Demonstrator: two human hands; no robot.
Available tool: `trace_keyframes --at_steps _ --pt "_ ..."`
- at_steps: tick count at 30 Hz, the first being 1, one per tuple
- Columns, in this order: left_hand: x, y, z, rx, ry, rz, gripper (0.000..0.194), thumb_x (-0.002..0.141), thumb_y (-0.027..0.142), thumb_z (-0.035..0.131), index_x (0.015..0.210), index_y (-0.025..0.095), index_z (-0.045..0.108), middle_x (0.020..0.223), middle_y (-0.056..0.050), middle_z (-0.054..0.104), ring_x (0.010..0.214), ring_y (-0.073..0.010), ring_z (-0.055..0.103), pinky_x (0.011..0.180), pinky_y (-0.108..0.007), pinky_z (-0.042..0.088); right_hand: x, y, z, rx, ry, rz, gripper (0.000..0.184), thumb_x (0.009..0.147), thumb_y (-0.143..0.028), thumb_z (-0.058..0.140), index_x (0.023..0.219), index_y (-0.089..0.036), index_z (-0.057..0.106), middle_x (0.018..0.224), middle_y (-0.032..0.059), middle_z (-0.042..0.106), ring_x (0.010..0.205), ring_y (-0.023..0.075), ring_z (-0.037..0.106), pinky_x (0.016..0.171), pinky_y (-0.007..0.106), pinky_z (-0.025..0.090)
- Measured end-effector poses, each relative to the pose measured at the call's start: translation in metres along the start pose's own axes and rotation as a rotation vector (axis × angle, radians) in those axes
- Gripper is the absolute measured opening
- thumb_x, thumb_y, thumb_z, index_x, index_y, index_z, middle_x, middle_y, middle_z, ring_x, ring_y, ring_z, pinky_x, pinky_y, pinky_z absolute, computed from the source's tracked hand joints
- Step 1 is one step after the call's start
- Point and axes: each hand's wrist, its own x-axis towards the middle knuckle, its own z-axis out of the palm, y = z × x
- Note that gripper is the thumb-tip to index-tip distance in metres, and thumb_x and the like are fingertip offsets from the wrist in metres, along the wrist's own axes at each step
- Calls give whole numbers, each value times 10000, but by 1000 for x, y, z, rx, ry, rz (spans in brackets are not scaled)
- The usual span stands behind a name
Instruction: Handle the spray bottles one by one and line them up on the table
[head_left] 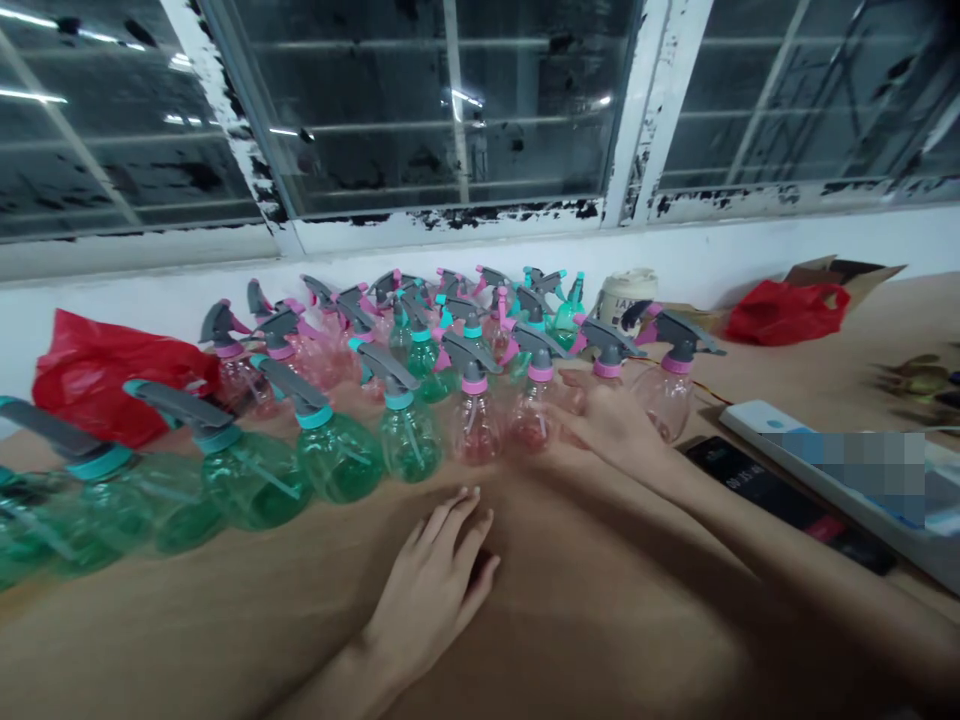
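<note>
My right hand [611,415] is wrapped around the body of a pink spray bottle [608,371] in the front row, hiding most of it. Its pink collar and grey trigger head show above my fingers. Beside it stand a clear pink bottle [661,400] on the right and another pink one [536,415] on the left. My left hand [435,575] rests over the table with its fingers stretched out, holding nothing. Nearest to it are a pink bottle [476,430] and a green spray bottle [410,440]. More green bottles [259,480] continue the row leftward, upright.
Several more pink and green sprayers crowd behind the front row, against the wall. A red plastic bag [112,380] lies at left, another red bag [787,312] at back right near an open cardboard box [847,272]. A white tub [628,292], phone [787,500] and white box [750,415] are at right.
</note>
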Motion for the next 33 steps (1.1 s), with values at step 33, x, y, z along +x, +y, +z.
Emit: trace_keyframes --at_steps 33 --pt "31 36 -13 -656 -7 -401 833 799 383 693 1453 201 210 1426 -157 404 1300 -320 414 1039 -507 378 -76 -26 -26 -63 -93 -291 572 793 -683 506 933 -146 645 742 108 721 680 336 705 521 404 502"
